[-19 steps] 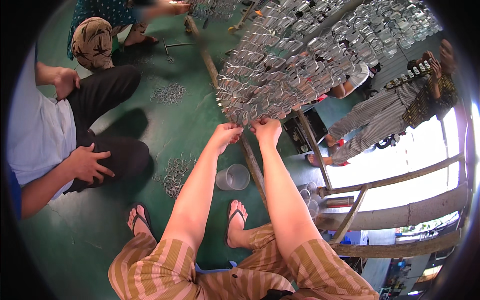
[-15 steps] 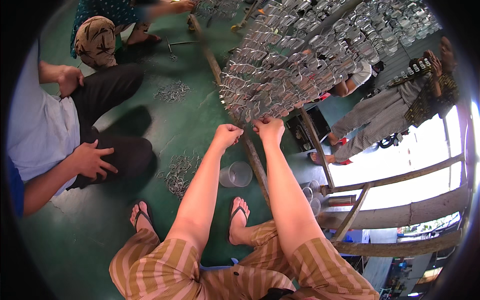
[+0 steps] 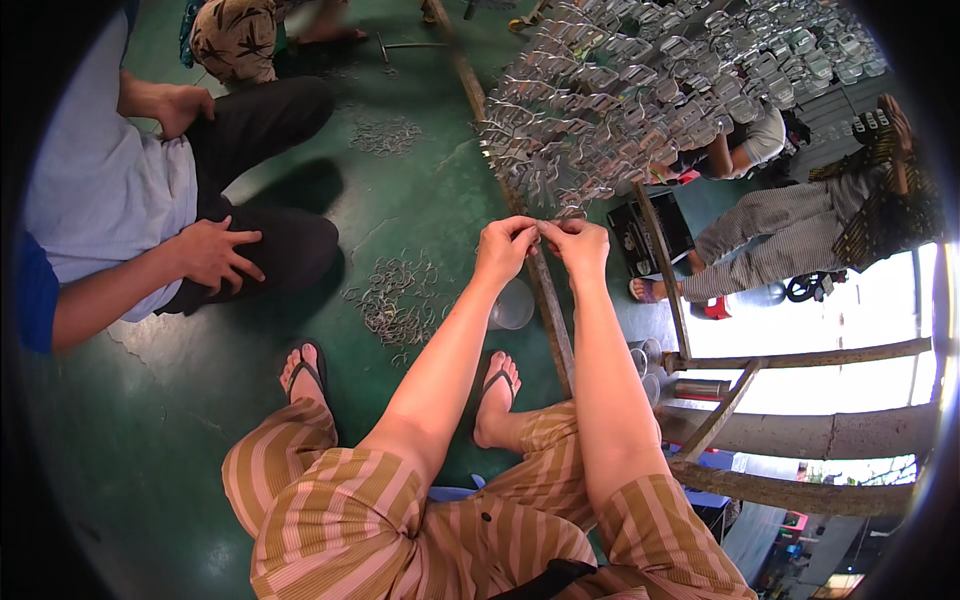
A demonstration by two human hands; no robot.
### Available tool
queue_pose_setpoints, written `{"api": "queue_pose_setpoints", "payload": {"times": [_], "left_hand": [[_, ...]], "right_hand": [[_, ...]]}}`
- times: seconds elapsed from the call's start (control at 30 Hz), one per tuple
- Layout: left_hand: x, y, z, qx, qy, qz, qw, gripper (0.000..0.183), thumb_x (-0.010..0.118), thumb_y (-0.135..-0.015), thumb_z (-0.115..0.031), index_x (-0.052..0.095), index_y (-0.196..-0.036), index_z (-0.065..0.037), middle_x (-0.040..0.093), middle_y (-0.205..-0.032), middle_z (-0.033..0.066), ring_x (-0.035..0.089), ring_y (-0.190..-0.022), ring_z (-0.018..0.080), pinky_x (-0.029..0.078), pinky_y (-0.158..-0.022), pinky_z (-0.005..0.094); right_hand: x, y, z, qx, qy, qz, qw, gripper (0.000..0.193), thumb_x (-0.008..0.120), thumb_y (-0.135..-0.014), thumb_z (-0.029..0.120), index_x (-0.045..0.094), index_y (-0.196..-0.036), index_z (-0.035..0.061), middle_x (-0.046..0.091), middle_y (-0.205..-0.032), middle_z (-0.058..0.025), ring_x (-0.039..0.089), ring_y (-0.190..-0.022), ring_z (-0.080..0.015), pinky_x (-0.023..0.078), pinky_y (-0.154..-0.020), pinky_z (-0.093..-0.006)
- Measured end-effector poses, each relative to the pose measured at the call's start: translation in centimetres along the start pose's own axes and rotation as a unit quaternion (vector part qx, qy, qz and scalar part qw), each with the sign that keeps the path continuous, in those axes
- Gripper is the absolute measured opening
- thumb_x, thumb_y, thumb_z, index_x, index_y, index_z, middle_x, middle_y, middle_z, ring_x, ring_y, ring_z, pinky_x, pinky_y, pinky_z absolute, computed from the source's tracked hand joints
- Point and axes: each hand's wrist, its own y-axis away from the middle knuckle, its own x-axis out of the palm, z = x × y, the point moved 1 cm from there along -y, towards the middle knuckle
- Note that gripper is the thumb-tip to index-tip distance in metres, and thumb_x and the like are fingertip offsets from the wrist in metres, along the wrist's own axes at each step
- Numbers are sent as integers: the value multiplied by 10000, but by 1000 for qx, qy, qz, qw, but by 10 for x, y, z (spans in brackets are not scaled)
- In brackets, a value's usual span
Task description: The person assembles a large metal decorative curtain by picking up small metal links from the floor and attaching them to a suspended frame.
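Note:
My left hand [image 3: 506, 249] and my right hand [image 3: 580, 247] meet fingertip to fingertip, both closed in a pinch. Whatever lies between the fingers is too small to make out. Just beyond them hangs a dense mass of shiny metal pieces [image 3: 610, 110], shaped like small loops or buckles, in strings from a wooden frame. The lowest pieces hang close to my right fingers. Below my hands, a clear plastic tub [image 3: 513, 305] stands on the floor, partly hidden by my left forearm.
A pile of metal hooks [image 3: 400, 305] lies on the green floor, with another pile [image 3: 385, 136] farther off. A wooden pole [image 3: 550, 310] runs beside my right arm. At left sits a person in dark trousers [image 3: 265, 235]; other people are beyond the frame. A dark box [image 3: 650, 235] stands at right.
My hands have come together from a small gap until their fingertips meet. They are now slightly apart from the hanging pieces. The whole view has shifted.

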Motion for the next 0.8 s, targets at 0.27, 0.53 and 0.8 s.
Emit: {"api": "queue_pose_setpoints", "payload": {"times": [0.27, 0.53, 0.8], "left_hand": [[-5, -8, -1, -21, -17, 13, 1000, 117, 613, -806, -99, 665, -836, 2, 609, -628, 24, 530, -507, 69, 423, -473, 215], [-13, -12, -13, -58, -55, 70, 994, 124, 638, -775, -118, 670, -788, 1, 617, -598, 30, 528, -479, 80, 414, -459, 233], [-10, -4, -22, -81, 56, -22, 995, 113, 638, -793, -88, 650, -829, 18, 634, -663, 50, 566, -524, 80, 427, -454, 192]], "right_hand": [[-26, 6, 12, -73, -53, -1, 996, 566, 779, -627, 239, 580, -1081, -34, 657, -808, -116, 629, -652, -165, 489, -594, -280], [-29, 2, 35, -82, -106, 76, 988, 265, 727, -700, 145, 645, -848, -59, 617, -665, -53, 538, -547, -91, 408, -484, -220], [-28, 2, 37, -100, -23, 51, 993, 191, 693, -728, 130, 640, -738, -53, 566, -588, -32, 497, -512, -83, 363, -473, -221]]}}
